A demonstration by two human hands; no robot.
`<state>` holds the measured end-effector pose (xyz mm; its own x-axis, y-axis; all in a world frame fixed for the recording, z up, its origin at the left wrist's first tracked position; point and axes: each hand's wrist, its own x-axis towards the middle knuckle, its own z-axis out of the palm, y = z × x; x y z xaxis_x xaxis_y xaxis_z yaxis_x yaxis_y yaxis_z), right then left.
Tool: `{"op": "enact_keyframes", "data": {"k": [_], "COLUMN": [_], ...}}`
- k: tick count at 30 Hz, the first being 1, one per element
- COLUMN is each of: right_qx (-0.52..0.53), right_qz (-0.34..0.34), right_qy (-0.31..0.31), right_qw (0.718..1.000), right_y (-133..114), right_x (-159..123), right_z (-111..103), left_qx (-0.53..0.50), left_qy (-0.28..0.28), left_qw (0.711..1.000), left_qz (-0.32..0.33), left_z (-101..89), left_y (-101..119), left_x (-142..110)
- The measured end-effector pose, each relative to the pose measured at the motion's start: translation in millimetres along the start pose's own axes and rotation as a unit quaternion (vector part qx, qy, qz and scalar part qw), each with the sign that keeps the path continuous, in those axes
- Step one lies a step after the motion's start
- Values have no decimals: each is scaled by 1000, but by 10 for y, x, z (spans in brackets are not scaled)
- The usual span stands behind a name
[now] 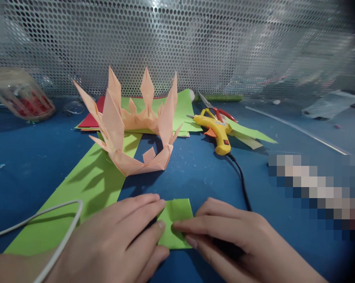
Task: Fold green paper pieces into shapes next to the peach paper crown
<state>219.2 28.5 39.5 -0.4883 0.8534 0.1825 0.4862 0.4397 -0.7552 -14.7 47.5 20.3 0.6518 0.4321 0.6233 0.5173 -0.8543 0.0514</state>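
A small folded piece of green paper (174, 232) lies on the blue table between my hands. My left hand (115, 236) grips its left side, fingers close together and thumb by the lower edge. From the right, my right hand (233, 228) holds the same paper, index fingertip on its face near a fold and thumb at the right edge. Just beyond stands a peach folded-paper crown (142, 165) with tall pointed spikes. Under its left side a long green paper strip (86, 181) runs toward my left forearm.
A yellow glue gun (215, 127) with a black cord lies right of the crown, by red-handled scissors (224, 114) and green paper scraps (254, 131). Coloured sheets (185, 110) lie behind. A clear jar (24, 98) stands far left; a white cable (71, 224) crosses my left arm.
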Motion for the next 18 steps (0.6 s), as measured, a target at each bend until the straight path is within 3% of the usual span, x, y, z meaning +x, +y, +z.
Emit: {"op": "enact_keyframes", "data": {"k": [1,2,9,10,12,18], "right_qx": [-3,-6,-5,-5,-16,-89], "right_qz": [-1,-1,-14,-15,-19,-50], "right_qy": [2,4,52,56,64,63], "right_qw": [1000,1000,999,998,998,993], "right_y": [-4,-5,59,70,84,82], "right_x": [0,0,-57,-66,-77,-77], "right_z": [9,20,107,113,118,90], "left_qx": [21,27,67,72,75,92], "left_qy": [18,-27,-9,31,42,30], "left_qw": [1000,999,993,993,993,992], "left_qz": [6,20,95,87,83,85], "left_z": [-25,-49,-18,11,59,36], "left_y": [-2,-5,-23,-9,25,44], "left_x": [17,32,-20,-43,-82,-102]}}
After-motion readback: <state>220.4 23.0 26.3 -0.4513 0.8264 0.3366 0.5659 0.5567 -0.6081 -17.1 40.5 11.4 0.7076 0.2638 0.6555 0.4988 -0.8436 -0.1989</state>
